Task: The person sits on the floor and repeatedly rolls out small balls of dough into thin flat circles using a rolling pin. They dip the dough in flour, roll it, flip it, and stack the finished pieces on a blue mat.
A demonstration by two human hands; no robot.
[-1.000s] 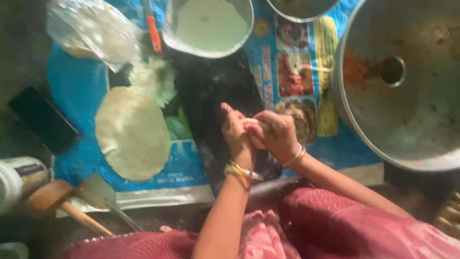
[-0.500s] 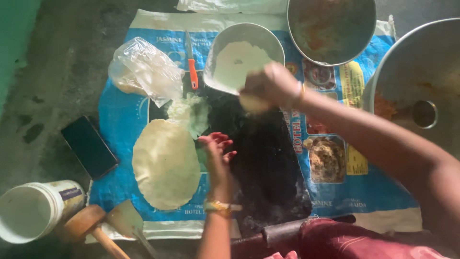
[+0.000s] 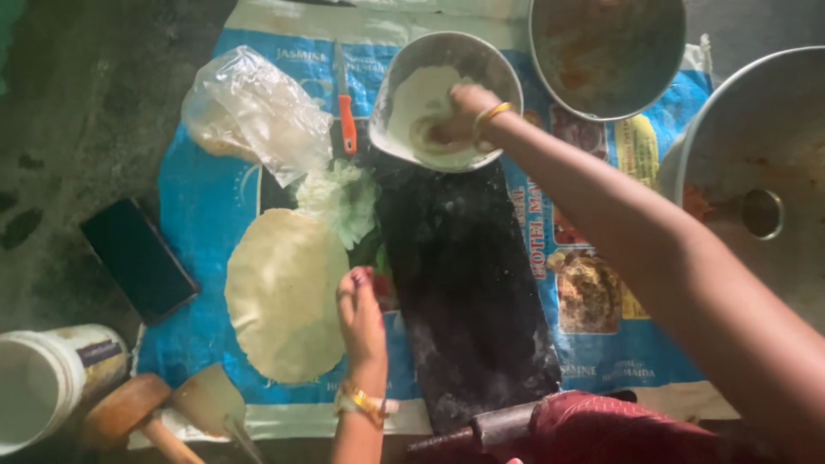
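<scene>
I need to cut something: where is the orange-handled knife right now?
In the head view, the knife lies at the top of the blue mat, between the plastic bag on its left and the flour bowl on its right.

The floor (image 3: 77, 103) is covered by a blue printed sack (image 3: 198, 206) (spread flat); a dark phone (image 3: 137, 258) and a white tub (image 3: 47, 391) are set beside it.

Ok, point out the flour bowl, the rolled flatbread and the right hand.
flour bowl (image 3: 404, 82): head view, on the bare left inner wall.
rolled flatbread (image 3: 284, 296): head view, on the middle of the disc.
right hand (image 3: 460, 116): head view, on the back of the hand, inside the bowl.
</scene>
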